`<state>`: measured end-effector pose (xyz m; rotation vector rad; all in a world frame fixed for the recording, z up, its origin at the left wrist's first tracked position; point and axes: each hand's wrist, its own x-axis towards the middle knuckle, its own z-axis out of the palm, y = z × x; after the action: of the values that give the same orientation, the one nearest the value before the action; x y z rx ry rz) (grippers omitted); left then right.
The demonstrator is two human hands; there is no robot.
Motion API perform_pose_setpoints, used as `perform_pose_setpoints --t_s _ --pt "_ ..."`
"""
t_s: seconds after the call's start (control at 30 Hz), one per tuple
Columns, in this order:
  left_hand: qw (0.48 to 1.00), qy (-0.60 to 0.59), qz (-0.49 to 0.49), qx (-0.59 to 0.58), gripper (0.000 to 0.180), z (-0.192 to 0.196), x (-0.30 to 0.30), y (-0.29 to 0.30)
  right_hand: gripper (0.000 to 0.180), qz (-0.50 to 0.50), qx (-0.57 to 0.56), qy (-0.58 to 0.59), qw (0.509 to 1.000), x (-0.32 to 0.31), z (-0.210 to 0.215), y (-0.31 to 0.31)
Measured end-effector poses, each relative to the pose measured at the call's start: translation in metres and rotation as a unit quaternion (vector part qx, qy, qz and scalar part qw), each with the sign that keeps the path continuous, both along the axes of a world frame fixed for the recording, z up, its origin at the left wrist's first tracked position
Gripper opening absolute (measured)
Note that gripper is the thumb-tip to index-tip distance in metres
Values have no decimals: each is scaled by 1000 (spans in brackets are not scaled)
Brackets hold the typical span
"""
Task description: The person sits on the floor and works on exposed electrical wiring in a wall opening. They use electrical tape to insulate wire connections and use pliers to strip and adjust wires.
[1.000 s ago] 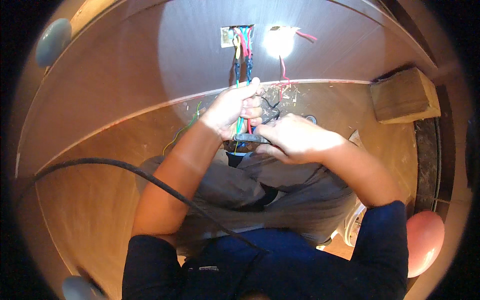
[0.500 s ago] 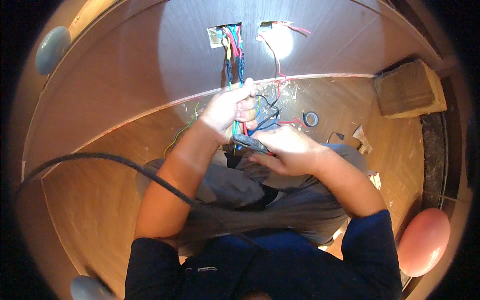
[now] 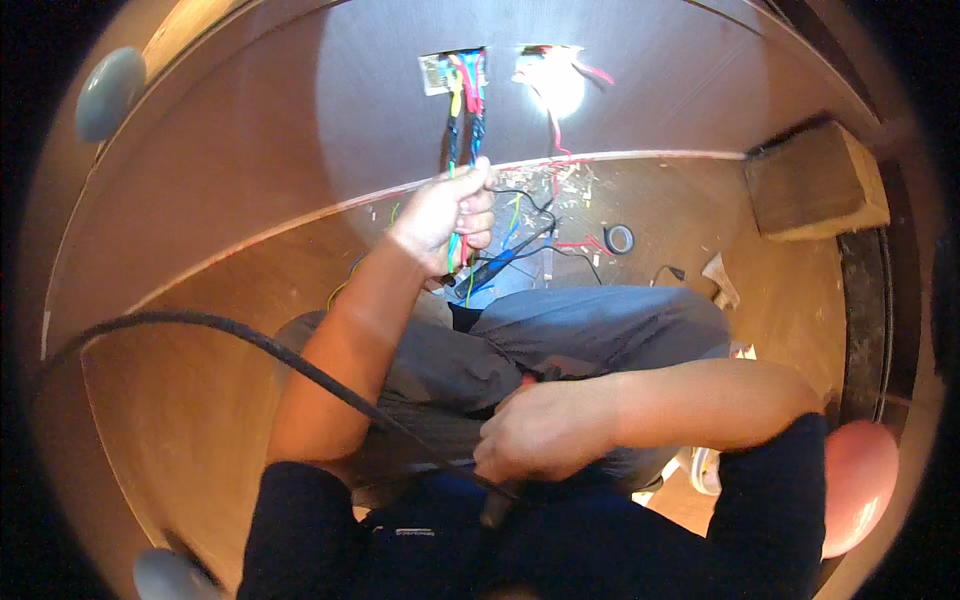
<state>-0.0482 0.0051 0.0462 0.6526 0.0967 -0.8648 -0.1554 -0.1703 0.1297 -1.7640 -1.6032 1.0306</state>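
Note:
My left hand (image 3: 448,222) is closed round a bundle of electrical wires (image 3: 474,98), red, blue, green and yellow. The bundle hangs from a rectangular cutout (image 3: 437,75) in the panel, and dark wrapping covers parts of it. Cut wire ends (image 3: 455,255) stick out below that fist. Down at my lap, my right hand (image 3: 548,430) is closed on pliers (image 3: 495,508). A bit of red handle shows above the knuckles and a dark tip below them; the rest is hidden by the hand.
A second cutout (image 3: 535,62) with thin red wires is lit brightly. On the floor lie a roll of black tape (image 3: 619,239), a dark blue-and-black stick-like thing (image 3: 485,272), wire scraps and wood chips. A wooden block (image 3: 815,185) stands at right. A black cable (image 3: 235,328) crosses my left arm.
My right hand has drawn back from the wire ends to my lap, taking the pliers along. My left hand, still round the wires, has shifted slightly left.

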Motion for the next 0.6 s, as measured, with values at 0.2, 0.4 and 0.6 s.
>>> perform_pose_setpoints --t_s 0.2,0.4,0.6 --pt "993 -44 -1 110 33 6 -7 1 19 -485 -105 54 867 -7 -28 -49" --pt "975 -95 -44 195 27 11 -6 18 25 -507 53 326 796 -14 6 -88" --pt "981 -115 -66 141 17 -5 -5 26 38 -440 -88 465 763 -6 -46 -43"
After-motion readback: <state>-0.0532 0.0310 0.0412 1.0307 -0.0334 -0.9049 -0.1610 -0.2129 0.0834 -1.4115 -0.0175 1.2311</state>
